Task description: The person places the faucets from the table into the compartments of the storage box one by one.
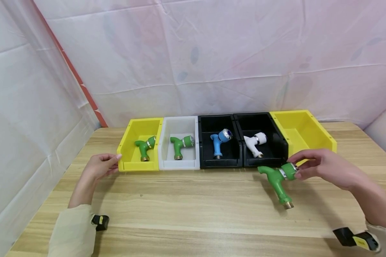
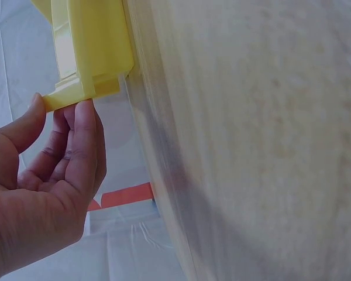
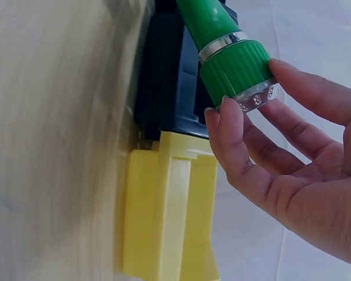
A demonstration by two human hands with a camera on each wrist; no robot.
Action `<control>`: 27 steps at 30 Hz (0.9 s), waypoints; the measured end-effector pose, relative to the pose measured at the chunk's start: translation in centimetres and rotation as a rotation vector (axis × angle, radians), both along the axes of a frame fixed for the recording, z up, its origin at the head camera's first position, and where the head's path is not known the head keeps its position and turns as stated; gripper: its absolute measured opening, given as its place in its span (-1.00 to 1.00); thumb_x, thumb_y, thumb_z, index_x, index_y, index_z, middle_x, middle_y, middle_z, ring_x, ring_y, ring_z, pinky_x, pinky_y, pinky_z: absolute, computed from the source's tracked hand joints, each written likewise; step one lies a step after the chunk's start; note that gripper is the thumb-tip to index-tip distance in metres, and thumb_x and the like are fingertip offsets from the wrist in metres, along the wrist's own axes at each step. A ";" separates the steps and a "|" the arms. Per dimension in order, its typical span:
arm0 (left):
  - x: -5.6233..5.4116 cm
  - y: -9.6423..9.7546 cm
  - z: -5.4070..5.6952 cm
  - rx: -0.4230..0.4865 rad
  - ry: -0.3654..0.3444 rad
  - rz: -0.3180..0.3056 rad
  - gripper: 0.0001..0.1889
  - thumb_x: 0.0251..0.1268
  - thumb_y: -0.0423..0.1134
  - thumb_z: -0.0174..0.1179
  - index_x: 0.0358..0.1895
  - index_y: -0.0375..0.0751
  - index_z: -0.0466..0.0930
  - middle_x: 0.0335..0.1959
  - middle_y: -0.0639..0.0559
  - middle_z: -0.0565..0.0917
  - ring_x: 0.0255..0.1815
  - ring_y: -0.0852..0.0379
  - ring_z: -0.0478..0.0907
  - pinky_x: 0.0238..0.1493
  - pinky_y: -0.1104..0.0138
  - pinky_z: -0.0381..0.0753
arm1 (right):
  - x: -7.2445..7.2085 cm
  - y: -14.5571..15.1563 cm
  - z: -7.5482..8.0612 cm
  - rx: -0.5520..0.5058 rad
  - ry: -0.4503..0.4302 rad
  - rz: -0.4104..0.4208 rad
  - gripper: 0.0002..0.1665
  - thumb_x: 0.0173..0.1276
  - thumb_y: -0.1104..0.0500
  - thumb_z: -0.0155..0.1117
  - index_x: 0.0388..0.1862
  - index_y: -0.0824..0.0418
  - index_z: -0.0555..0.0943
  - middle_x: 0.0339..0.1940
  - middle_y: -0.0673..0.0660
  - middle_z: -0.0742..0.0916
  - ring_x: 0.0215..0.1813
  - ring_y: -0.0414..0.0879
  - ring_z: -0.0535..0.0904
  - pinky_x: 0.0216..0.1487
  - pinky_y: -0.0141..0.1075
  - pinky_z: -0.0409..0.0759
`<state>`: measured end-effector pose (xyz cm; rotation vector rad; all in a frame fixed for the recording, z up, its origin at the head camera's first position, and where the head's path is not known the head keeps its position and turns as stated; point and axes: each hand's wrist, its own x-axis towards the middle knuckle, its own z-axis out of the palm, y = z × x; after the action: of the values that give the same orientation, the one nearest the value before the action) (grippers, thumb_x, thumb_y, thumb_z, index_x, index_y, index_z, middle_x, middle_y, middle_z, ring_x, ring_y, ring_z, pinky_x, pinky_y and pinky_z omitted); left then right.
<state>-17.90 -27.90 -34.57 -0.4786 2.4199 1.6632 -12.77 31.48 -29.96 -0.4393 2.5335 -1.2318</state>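
My right hand [image 1: 329, 167] pinches a green faucet [image 1: 278, 182] by its ribbed knob, over the table in front of the right-hand bins. The faucet's brass threaded end points down toward me. In the right wrist view, thumb and fingertips hold the clear end of the green knob [image 3: 237, 70]. At the far left, my left hand [image 1: 99, 166] grips the front left edge of a yellow bin [image 1: 123, 153], thumb on the rim and fingers against its outer side. Inside that bin lies another green faucet [image 1: 144, 150].
Beside it in the row are a white bin [image 1: 179, 165] with a green faucet [image 1: 179, 147], a black bin [image 1: 220, 163] with a blue faucet [image 1: 217, 144], a black bin [image 1: 263, 161] with a white faucet [image 1: 253, 144], and a second yellow bin [image 1: 296, 134]. A pale curtain hangs behind the wooden table [image 1: 180, 207].
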 end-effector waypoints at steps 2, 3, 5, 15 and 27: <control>0.3 0.4 0.6 -0.017 -0.004 -0.011 -0.55 0.22 -0.04 0.16 -0.09 -0.44 0.48 -0.37 -0.03 0.54 -0.42 0.22 0.54 -0.32 0.40 0.62 | 0.1 0.3 0.1 0.021 0.006 -0.021 -0.66 0.17 0.36 0.25 -0.06 0.45 0.49 -0.33 0.01 0.69 -0.33 -0.12 0.63 -0.32 -0.39 0.59; 0.5 0.7 0.9 -0.024 -0.008 -0.004 -0.55 0.24 -0.06 0.14 -0.07 -0.46 0.46 -0.37 -0.02 0.53 -0.43 0.24 0.53 -0.32 0.41 0.62 | 0.1 0.4 0.2 0.030 0.011 -0.032 -0.65 0.17 0.35 0.26 -0.06 0.44 0.49 -0.33 0.02 0.69 -0.33 -0.10 0.63 -0.32 -0.40 0.58; 0.8 1.1 1.4 -0.032 -0.013 -0.014 -0.55 0.28 -0.08 0.10 -0.03 -0.48 0.42 -0.39 0.01 0.52 -0.44 0.26 0.52 -0.31 0.42 0.61 | 0.2 0.6 0.2 0.052 0.023 -0.062 -0.63 0.15 0.33 0.29 -0.05 0.42 0.50 -0.34 0.02 0.69 -0.34 -0.10 0.63 -0.33 -0.41 0.57; 1.0 1.3 1.7 -0.042 -0.009 -0.036 -0.54 0.32 -0.10 0.06 0.00 -0.52 0.39 -0.41 0.04 0.52 -0.44 0.27 0.52 -0.30 0.41 0.61 | 0.4 1.2 0.9 0.125 0.071 -0.137 -0.56 0.15 0.32 0.30 0.00 0.45 0.47 -0.31 -0.02 0.67 -0.33 -0.19 0.62 -0.35 -0.41 0.55; 0.4 0.4 0.7 -0.018 0.002 -0.018 -0.58 0.19 -0.01 0.18 -0.18 -0.38 0.52 -0.40 0.00 0.54 -0.43 0.23 0.54 -0.33 0.40 0.62 | 0.3 2.5 1.2 0.136 0.103 -0.235 -0.59 0.16 0.27 0.32 -0.02 0.33 0.49 -0.28 -0.18 0.60 -0.31 -0.30 0.57 -0.37 -0.41 0.53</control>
<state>-17.45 -27.52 -33.89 -0.4566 2.4358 1.6365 -12.45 34.01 -28.71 -0.1814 2.8004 -1.1292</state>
